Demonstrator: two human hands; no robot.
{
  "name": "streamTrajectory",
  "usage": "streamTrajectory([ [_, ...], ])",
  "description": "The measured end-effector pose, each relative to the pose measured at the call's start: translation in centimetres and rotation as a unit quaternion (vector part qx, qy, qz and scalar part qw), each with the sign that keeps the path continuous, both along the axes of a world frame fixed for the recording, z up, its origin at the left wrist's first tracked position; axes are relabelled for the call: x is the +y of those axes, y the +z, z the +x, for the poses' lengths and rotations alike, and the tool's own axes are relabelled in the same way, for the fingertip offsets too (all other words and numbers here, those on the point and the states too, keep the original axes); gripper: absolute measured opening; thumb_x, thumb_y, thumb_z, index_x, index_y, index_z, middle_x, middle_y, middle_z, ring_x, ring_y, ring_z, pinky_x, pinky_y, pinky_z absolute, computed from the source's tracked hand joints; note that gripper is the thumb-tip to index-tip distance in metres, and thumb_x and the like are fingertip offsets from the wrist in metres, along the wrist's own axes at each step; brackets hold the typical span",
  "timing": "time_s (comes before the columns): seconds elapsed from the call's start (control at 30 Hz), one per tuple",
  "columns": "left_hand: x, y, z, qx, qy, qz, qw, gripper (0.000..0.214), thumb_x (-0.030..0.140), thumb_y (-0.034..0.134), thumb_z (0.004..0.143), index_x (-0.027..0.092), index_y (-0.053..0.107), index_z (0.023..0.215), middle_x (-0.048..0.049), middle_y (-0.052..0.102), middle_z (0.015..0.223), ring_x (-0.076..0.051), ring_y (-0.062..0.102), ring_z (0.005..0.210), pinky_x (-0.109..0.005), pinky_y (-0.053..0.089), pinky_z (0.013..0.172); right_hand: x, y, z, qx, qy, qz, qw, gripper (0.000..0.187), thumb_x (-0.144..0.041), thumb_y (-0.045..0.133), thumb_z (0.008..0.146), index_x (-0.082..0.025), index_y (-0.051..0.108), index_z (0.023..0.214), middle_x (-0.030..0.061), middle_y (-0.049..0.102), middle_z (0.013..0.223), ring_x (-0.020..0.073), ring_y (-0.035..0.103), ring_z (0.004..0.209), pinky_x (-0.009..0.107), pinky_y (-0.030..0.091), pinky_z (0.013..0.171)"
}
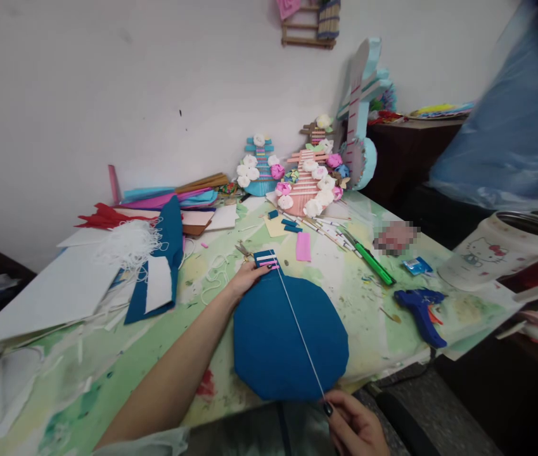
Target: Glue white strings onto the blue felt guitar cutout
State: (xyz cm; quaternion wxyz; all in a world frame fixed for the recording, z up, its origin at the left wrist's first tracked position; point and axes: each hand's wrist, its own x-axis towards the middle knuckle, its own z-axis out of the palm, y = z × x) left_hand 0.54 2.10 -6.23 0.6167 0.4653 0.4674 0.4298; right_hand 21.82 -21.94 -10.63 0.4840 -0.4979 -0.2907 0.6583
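A dark blue rounded piece [292, 335] with a short neck, like a small lute-shaped craft body, lies at the table's front edge. White and pink strips [267, 258] cross its neck. My left hand [249, 278] grips that neck from the left, a dark-nailed finger resting on the strips. White string [300, 323] runs taut from the neck top diagonally down over the body. Its lower end is pinched between the fingers of my right hand [352, 421], just below the body's bottom edge. Small scissors [244, 251] lie beyond my left hand.
On the right are a green utility knife [376, 263], a blue glue gun [423, 310] and a large white mug [501, 253]. Tangled white string [133, 244] and blue sheet [168, 247] lie left. Flower-decorated craft instruments [307, 183] stand against the wall.
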Motion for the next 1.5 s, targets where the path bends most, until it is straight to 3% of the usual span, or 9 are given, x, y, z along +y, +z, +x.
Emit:
streamTrajectory([
  [0.2, -1.1, 1.4, -0.4, 0.107, 0.025, 0.013, 0.994, 0.043, 0.041, 0.075, 0.065, 0.012, 0.069, 0.096, -0.0035, 0.068, 0.065, -0.015, 0.061, 0.055, -0.023, 0.046, 0.052, 0.0, 1.0, -1.0, 0.007, -0.041, 0.006, 0.999, 0.041, -0.053, 0.076, 0.063, -0.014, 0.064, 0.070, -0.0052, 0.043, 0.044, 0.0028, 0.024, 0.038, 0.019, 0.014, 0.041],
  [0.4, -3.5, 4.2, -2.2, 0.187, 0.097, 0.044, 0.977, 0.035, 0.037, 0.066, 0.075, 0.014, 0.060, 0.100, -0.0077, 0.068, 0.084, -0.017, 0.066, 0.072, -0.026, 0.050, 0.059, 0.2, 1.0, -0.7, -0.003, 0.036, 0.028, 0.999, 0.040, -0.053, 0.071, 0.069, -0.014, 0.063, 0.073, -0.0071, 0.038, 0.044, 0.0042, 0.027, 0.039, 0.019, 0.018, 0.040],
  [0.6, -14.4, 6.5, -1.3, 0.364, 0.183, 0.295, 0.864, 0.011, 0.025, 0.057, 0.082, 0.017, 0.060, 0.074, 0.0007, 0.060, 0.067, -0.010, 0.055, 0.059, -0.019, 0.042, 0.054, 0.5, 1.0, -0.9, -0.014, 0.030, 0.051, 0.998, 0.036, -0.050, 0.072, 0.070, -0.015, 0.063, 0.071, -0.0064, 0.040, 0.045, 0.0047, 0.031, 0.038, 0.018, 0.020, 0.040],
  [0.73, -22.3, 3.6, 2.4, 0.366, 0.065, 0.404, 0.836, 0.028, 0.016, 0.051, 0.085, 0.016, 0.055, 0.057, 0.0019, 0.052, 0.049, -0.007, 0.047, 0.044, -0.019, 0.033, 0.046, 0.4, 1.0, -1.2, -0.007, 0.023, 0.045, 0.999, 0.034, -0.049, 0.073, 0.069, -0.016, 0.065, 0.071, -0.0049, 0.044, 0.048, 0.0055, 0.034, 0.042, 0.018, 0.022, 0.041],
  [0.9, -25.0, -1.7, 6.2, 0.328, 0.042, 0.299, 0.895, 0.031, 0.021, 0.046, 0.089, 0.017, 0.059, 0.061, 0.0024, 0.054, 0.044, -0.007, 0.050, 0.038, -0.016, 0.034, 0.042, 0.3, 0.9, -1.3, -0.025, 0.032, 0.056, 0.998, 0.039, -0.052, 0.073, 0.067, -0.015, 0.062, 0.065, -0.0043, 0.045, 0.048, 0.0053, 0.032, 0.042, 0.018, 0.022, 0.041],
  [1.0, -24.8, -3.0, 6.8, 0.361, 0.078, 0.291, 0.882, 0.025, 0.025, 0.052, 0.088, 0.016, 0.060, 0.065, 0.0010, 0.058, 0.049, -0.008, 0.054, 0.041, -0.015, 0.037, 0.044, 0.5, 1.5, -1.3, -0.033, 0.028, 0.055, 0.998, 0.044, -0.057, 0.072, 0.064, -0.015, 0.060, 0.064, -0.0053, 0.042, 0.046, 0.0052, 0.030, 0.040, 0.018, 0.021, 0.040],
  [1.17, -24.3, -2.9, 7.7, 0.337, 0.155, 0.284, 0.884, 0.036, 0.029, 0.053, 0.086, 0.016, 0.056, 0.052, 0.0010, 0.052, 0.043, -0.007, 0.047, 0.038, -0.016, 0.034, 0.042, 0.7, 2.6, -1.4, -0.040, 0.020, 0.051, 0.998, 0.046, -0.058, 0.073, 0.061, -0.015, 0.059, 0.060, -0.0053, 0.041, 0.045, 0.0057, 0.030, 0.041, 0.019, 0.022, 0.040],
  [1.33, -23.9, -1.8, 9.4, 0.169, 0.136, 0.052, 0.975, 0.036, 0.042, 0.062, 0.075, 0.014, 0.063, 0.053, 0.0019, 0.045, 0.037, -0.008, 0.037, 0.035, -0.018, 0.028, 0.037, 0.7, 2.2, -1.1, -0.039, 0.020, 0.067, 0.997, 0.041, -0.054, 0.073, 0.063, -0.014, 0.062, 0.062, -0.0031, 0.048, 0.049, 0.0067, 0.032, 0.043, 0.020, 0.024, 0.042],
  [1.5, -23.3, -1.5, 10.3, 0.051, 0.179, -0.047, 0.981, 0.036, 0.045, 0.071, 0.060, 0.012, 0.064, 0.048, 0.0017, 0.045, 0.039, -0.007, 0.034, 0.039, -0.020, 0.029, 0.040, 1.1, 1.9, -0.6, -0.065, 0.044, 0.091, 0.993, 0.040, -0.053, 0.068, 0.070, -0.014, 0.063, 0.059, -0.0034, 0.045, 0.047, 0.0071, 0.031, 0.043, 0.020, 0.022, 0.041],
])
